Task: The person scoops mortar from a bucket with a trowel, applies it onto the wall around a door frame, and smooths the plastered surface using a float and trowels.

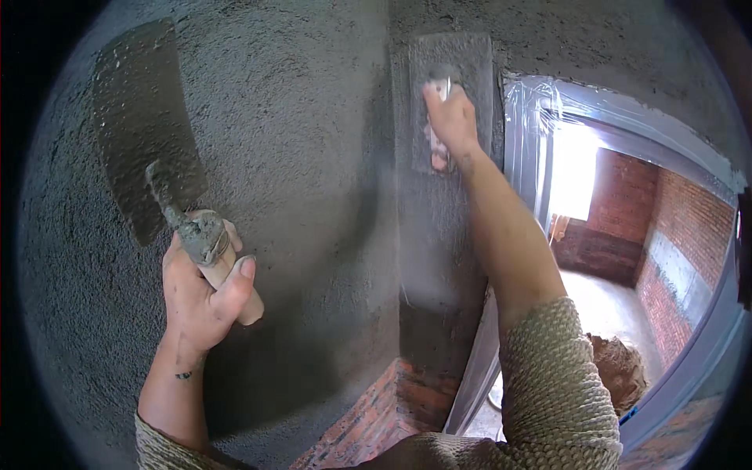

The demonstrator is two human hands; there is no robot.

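My left hand (205,290) is closed around the wooden handle of a trowel (145,117). Its broad, mortar-smeared blade points up and away, in front of the rough grey wall on the left. Wet mortar clings to the neck and the top of the handle. Higher up and to the right, my right hand (453,121) grips a flat rectangular plastering float (427,59) by its handle. The float lies upright against the narrow strip of plastered wall (427,235) between the inside corner and the door frame; its working face is hidden.
Right of the float stands a door frame (525,133) wrapped in clear plastic film. Through it show a bright window (572,172) and red brick walls (623,204). Bare bricks (376,407) show below the plaster at the corner. A brown lump (619,372) sits beside my right sleeve.
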